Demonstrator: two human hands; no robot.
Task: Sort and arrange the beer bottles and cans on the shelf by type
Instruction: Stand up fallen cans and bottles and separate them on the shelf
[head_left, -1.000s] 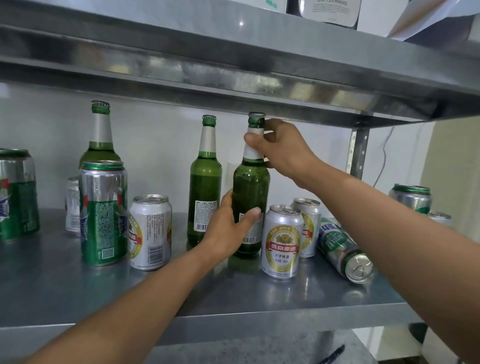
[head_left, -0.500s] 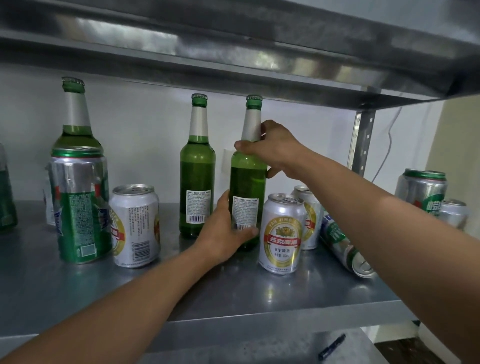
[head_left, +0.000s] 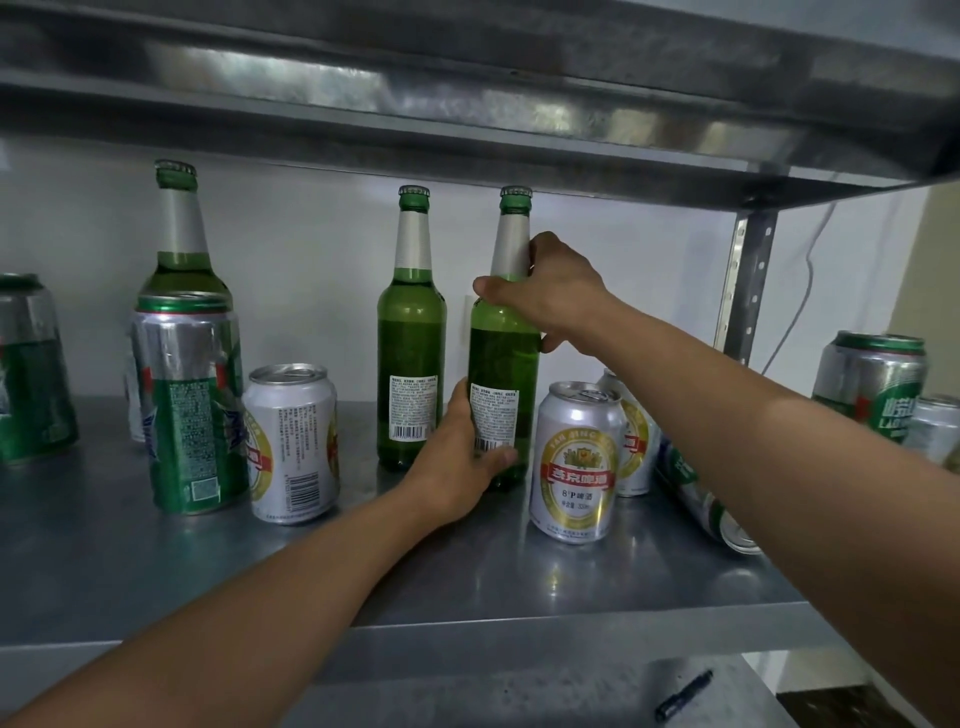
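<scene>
Now: both hands on one green bottle (head_left: 505, 358), upright, mid-row on the steel shelf (head_left: 467, 587), its base down at shelf level. Left hand (head_left: 457, 470) wraps the lower body, thumb across the back label. Right hand (head_left: 550, 296) holds the shoulder and neck, fingers (head_left: 543, 249) curled round the far side. Second bottle (head_left: 411, 358) stands just beside it on the left, with a narrow gap between. Third bottle (head_left: 179, 234) is well left, behind a tall green can (head_left: 189, 410); a white can (head_left: 293, 441) is close beside that. Gold-label can (head_left: 574, 462) stands just right of the held bottle. Tipped can (head_left: 696, 499) lies on its side further right. Marker (head_left: 683, 695) lies on the level below.
</scene>
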